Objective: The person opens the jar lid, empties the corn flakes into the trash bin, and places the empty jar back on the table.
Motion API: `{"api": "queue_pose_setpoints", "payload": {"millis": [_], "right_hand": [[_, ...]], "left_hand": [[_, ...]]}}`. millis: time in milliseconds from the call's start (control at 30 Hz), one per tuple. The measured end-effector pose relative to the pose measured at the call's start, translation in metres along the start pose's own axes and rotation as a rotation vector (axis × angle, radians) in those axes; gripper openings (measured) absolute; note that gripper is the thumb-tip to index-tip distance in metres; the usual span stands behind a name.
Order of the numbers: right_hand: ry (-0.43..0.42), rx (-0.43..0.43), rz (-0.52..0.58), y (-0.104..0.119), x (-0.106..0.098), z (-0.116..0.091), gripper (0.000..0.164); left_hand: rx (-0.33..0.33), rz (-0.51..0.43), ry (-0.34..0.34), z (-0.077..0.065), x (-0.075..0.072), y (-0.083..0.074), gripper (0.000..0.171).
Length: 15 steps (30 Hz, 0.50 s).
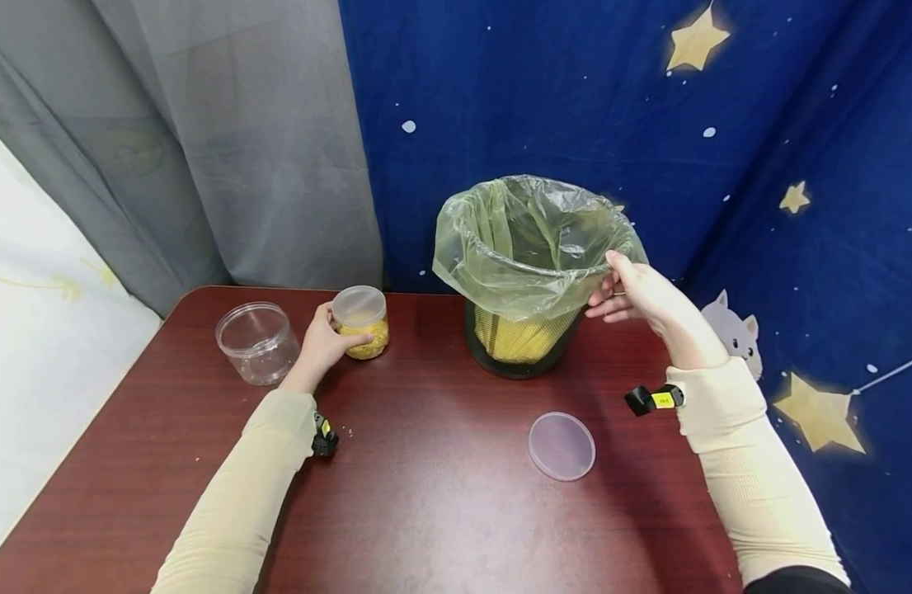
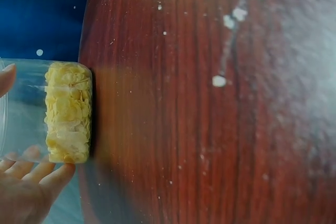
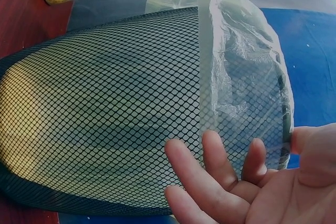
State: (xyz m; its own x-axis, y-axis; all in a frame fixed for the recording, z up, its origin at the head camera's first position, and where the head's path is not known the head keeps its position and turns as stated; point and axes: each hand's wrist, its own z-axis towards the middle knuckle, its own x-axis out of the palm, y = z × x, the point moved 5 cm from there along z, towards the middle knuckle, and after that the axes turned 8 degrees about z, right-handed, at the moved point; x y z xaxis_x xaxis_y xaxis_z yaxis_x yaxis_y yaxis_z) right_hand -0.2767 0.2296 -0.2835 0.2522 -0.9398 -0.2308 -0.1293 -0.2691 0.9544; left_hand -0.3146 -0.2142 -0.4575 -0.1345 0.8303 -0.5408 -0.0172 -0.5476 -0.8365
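My left hand (image 1: 322, 342) grips a clear plastic jar (image 1: 360, 307) at the back edge of the table, thumb across its front and fingers behind. Yellow flakes (image 2: 68, 113) fill its lower part, and a translucent lid tops it. On the right, my right hand (image 1: 637, 297) holds the rim of a black mesh trash bin (image 3: 121, 103), thumb over the edge and fingers against the outside. A thin greenish trash bag (image 1: 515, 289) lines the bin and is folded down over its rim. The bin stands upright.
To the left of the jar stands an open clear container (image 1: 254, 340). A round translucent lid (image 1: 561, 446) lies flat on the red-brown table (image 1: 426, 495), right of center. White crumbs (image 2: 239, 14) dot the tabletop. Grey and blue curtains (image 1: 575, 99) hang behind.
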Motion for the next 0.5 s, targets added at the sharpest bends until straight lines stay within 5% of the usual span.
{"api": "queue_pose_setpoints", "payload": {"millis": [500], "right_hand": [[-0.032,-0.044,0.0,0.0,-0.001,-0.002,0.052]], "left_hand": [[0.021,-0.015,0.064,-0.021,0.002,-0.014,0.09]]}}
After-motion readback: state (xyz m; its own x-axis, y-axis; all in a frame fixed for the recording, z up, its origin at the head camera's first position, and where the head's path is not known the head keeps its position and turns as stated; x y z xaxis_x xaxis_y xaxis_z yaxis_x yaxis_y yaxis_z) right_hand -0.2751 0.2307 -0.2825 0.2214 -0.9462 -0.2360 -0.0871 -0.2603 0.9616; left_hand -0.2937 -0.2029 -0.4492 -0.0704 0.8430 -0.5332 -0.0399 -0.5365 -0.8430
